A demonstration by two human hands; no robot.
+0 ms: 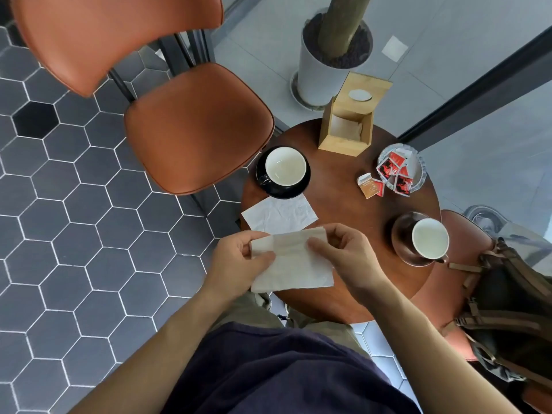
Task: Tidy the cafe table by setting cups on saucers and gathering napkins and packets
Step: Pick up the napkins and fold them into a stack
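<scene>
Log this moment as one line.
hands: left and right pinch napkin | second napkin: flat on table | cups: both on saucers | packets: some outside dish

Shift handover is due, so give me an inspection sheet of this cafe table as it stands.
Surface: round wooden table, dark brown.
Job's things: left cup on black saucer; right cup on brown saucer; flat napkin lying by the left cup; red packets in a glass dish, brown packets beside it.
Clutter: wooden napkin holder.
Hands: left hand and right hand both pinch a folded napkin.
Cables: nothing seen.
Surroundings: orange chair, white planter, backpack, hexagon floor tiles.
</scene>
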